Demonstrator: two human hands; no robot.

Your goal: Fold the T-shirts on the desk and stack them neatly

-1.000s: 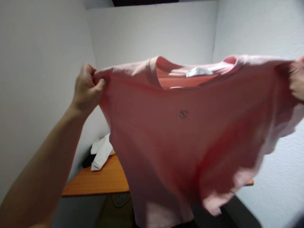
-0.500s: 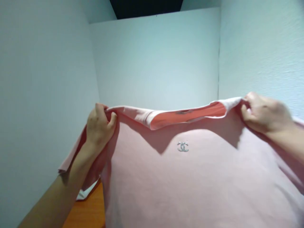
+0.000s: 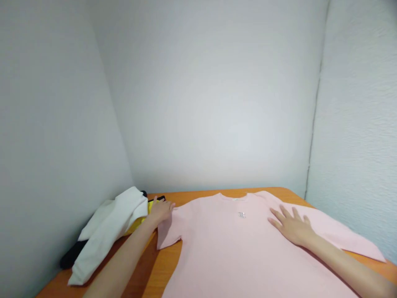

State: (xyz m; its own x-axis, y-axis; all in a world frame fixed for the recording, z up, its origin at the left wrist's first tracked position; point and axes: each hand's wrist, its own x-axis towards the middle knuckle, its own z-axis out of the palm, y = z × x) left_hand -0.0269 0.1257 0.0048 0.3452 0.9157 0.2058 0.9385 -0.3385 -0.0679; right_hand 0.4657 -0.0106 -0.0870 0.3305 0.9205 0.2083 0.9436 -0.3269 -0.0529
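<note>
- Pink shirt lies front-up on the orange tabletop, collar twd the back wall, small silver logo at chest centre.
- Right hand rests flat on the shirt's chest/shoulder area, fingers spread, palm down; pinching nothing.
- Left hand sits at the shirt's left shoulder, by the sleeve; fingers look extended, lying on the cloth edge. Whether it pinches fabric can't be told from this angle.
- Just beside the left hand: a pile of clothes w/ a white garment on top, sth yellow under it and a dark piece at the near end, pushed vs. the left wall.
- Risk, as judged: left sleeve is doubled under at its edge, so a crease may get pressed in if hands smooth over it. Right sleeve runs close to the tabletop's edge by the right wall; a pull that way could drag cloth off. Left hand is close enough to the pile to snag or nudge it.
- Vs. half a sec ago: shirt was held up in the air, both hands gripping its shoulders, blocking most of the tabletop. Now it's laid out flat, grips released, hands open on top; view tilted down, pile in sight.
</note>
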